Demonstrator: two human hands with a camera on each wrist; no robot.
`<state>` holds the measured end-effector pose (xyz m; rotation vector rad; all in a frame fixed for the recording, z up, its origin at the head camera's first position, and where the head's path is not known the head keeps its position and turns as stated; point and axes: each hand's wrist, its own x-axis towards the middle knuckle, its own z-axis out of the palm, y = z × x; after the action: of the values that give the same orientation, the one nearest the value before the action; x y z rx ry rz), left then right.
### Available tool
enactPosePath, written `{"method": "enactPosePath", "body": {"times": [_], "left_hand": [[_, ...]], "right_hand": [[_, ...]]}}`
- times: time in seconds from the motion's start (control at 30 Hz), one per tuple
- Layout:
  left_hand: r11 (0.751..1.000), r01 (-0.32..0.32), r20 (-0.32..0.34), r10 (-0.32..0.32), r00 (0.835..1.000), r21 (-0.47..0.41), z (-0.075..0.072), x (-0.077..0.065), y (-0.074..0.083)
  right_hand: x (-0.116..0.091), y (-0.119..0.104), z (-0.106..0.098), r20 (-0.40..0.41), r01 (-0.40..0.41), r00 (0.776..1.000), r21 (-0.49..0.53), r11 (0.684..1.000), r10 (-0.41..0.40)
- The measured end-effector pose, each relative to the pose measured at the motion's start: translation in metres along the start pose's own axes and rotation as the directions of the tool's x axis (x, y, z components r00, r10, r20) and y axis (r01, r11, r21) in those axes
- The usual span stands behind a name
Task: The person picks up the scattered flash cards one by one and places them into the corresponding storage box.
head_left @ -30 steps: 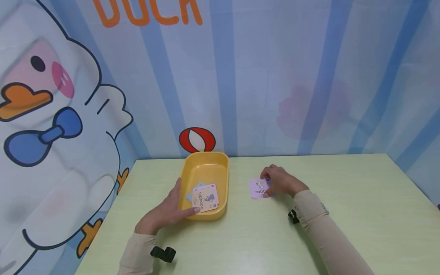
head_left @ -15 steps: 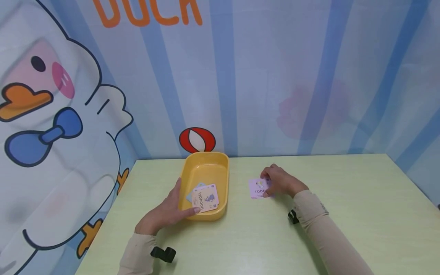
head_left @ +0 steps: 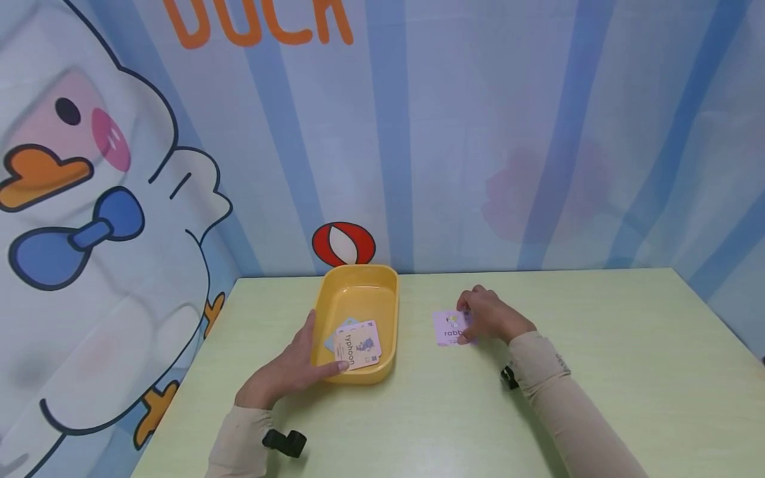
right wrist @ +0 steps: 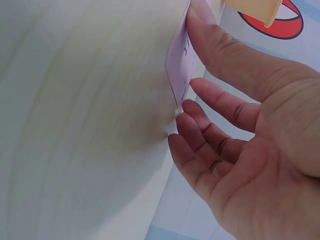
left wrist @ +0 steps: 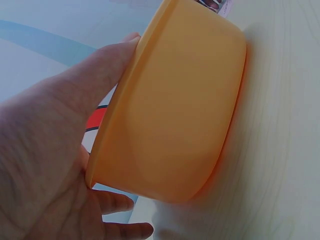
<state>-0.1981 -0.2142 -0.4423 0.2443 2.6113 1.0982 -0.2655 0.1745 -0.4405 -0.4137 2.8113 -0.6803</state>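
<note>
A yellow plastic tray (head_left: 372, 302) stands on the table, and my left hand (head_left: 285, 370) holds its near left corner, thumb over the rim. The left wrist view shows the tray's outer wall (left wrist: 170, 110) close up. Inside lie a card reading "typhoon" (head_left: 356, 346) and a pale blue card (head_left: 330, 342) mostly beneath it. To the right, my right hand (head_left: 491, 317) holds a light purple card (head_left: 445, 326) by its right side, hiding the end of the printed word that starts "rabb". In the right wrist view, the thumb (right wrist: 220, 47) lies on that card's face.
The pale green table (head_left: 412, 425) ends at a blue striped cloth backdrop (head_left: 454, 133) behind the tray. A large printed duck (head_left: 119, 285) covers the backdrop's left side. Black bands (head_left: 284, 443) are on both wrists.
The right fingertips have shifted very slightly to the right along the purple card's top edge. The tray, its cards and the left hand stay in place.
</note>
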Motion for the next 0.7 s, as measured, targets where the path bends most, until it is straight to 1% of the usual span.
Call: {"method": "enactPosePath", "body": {"times": [0.13,0.4,0.7], "left_hand": [[1.0,-0.007,0.0,0.007,1.0,0.006,-0.001,-0.0006,0.002],[1.0,-0.028,-0.003,0.028,1.0,0.015,-0.0021,0.0005,0.0022],[1.0,-0.012,0.0,0.012,1.0,0.009,-0.0013,-0.0005,0.0018]], "right_hand": [[-0.001,0.0003,0.0002,-0.004,0.004,1.0,-0.012,1.0,-0.004],[0.0,-0.0004,-0.0014,-0.007,-0.023,1.0,0.004,1.0,0.023],[0.0001,-0.0004,0.0001,-0.005,-0.027,1.0,0.016,1.0,0.027]]}}
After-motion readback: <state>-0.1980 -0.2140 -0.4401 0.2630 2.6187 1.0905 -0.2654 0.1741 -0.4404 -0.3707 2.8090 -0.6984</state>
